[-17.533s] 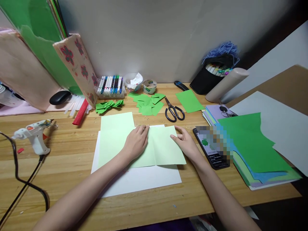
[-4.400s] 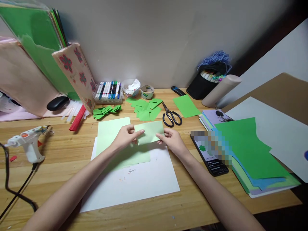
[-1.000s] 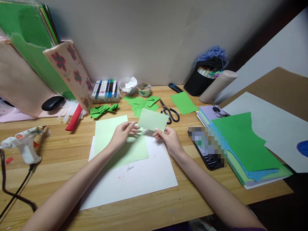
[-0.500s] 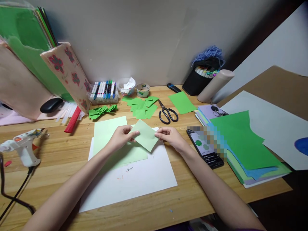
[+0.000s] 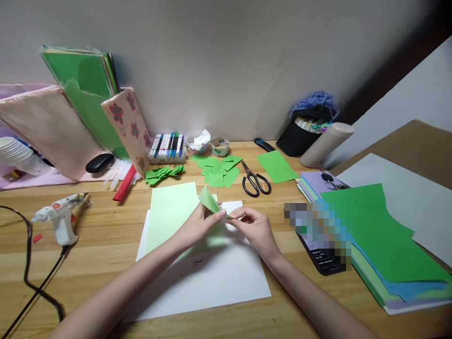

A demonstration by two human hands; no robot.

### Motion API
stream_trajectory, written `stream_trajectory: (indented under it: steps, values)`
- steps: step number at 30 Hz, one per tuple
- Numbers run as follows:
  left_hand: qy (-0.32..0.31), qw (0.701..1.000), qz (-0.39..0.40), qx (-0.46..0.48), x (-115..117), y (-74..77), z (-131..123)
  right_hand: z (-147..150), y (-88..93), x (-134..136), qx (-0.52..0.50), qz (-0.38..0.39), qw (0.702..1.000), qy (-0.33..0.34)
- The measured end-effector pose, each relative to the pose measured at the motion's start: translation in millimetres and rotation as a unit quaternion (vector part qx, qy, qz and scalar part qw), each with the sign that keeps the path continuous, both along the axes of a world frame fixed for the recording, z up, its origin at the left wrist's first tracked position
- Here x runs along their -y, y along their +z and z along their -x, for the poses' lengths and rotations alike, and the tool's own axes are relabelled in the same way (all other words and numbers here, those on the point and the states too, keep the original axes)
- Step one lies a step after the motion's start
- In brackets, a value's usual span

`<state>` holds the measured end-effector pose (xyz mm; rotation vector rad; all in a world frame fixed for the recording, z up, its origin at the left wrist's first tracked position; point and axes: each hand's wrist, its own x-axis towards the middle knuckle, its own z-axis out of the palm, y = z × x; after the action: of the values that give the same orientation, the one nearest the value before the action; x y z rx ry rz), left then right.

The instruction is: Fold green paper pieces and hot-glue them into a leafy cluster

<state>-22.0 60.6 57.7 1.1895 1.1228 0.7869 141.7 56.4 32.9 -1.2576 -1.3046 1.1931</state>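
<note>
Desk (image 5: 106, 245): scissors (image 5: 254, 181), phone (image 5: 323, 256) near held paper (image 5: 209, 200)

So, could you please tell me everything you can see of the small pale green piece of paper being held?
The small pale green piece of paper is thin and matte, bent or folded with one pointed flap tilting up. The left hand and right hand both pinch it just above the large white paper sheet.
</note>
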Motion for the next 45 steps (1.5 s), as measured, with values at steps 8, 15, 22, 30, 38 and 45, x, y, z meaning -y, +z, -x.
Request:
stream_trajectory:
  steps: [8,15,22,30,38,45]
  values:
    - [0.078,0.996,0.031,-0.033,-9,-0.5,10,-7,-12.1,-10,-0.046,0.072,0.995,0.056]
    - [0.023,0.985,-0.005,-0.173,-17,-17.4,22,-41,-12.4,-27,0.097,0.182,0.963,0.172]
    - [-0.054,0.934,-0.084,-0.344,-2,-24.2,18,-44,-26.6,-30,0.147,0.165,0.966,0.133]
    - [-0.103,0.784,-0.363,-0.492,8,-33.9,8,-36,-33.3,-36,0.233,0.072,0.967,0.071]
    - [-0.145,0.724,-0.372,-0.562,2,-49.8,-4,-25,-26.1,-39,0.431,-0.002,0.902,0.02]
    - [-0.146,0.701,-0.379,-0.586,2,-54.1,-4,-20,-24.3,-30,0.489,0.014,0.872,0.015]
